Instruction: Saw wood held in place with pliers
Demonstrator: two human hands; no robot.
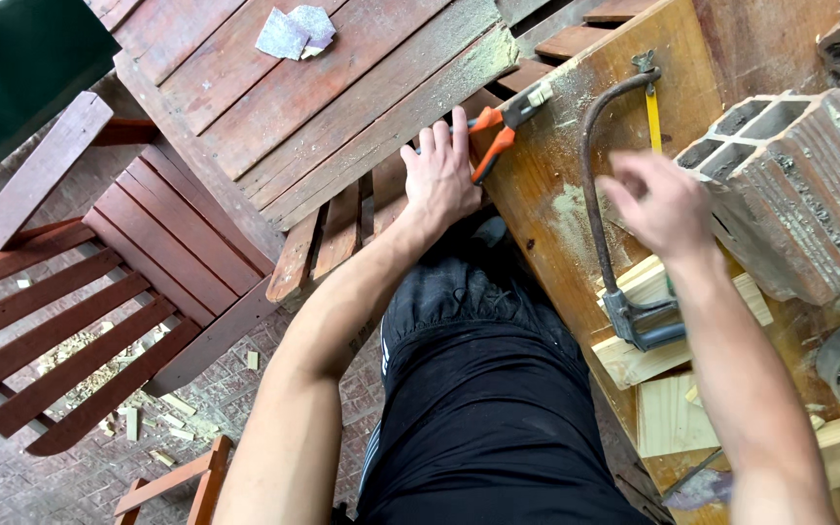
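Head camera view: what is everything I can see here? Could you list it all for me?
hacksaw: one, rusty dark frame, lying on the workbench
workbench: one, worn yellowish wood, right
clamp: one, orange and black, at the bench's edge
hollow brick: one, reddish grey, on the bench
wood offcuts: several, pale, under the saw's handle and nearer
slatted table: one, red-brown, top centre
sandpaper scraps: a few, grey, on the table
slatted chair: one, red-brown, left
left hand: flat, fingers beside the clamp
right hand: blurred, above the saw
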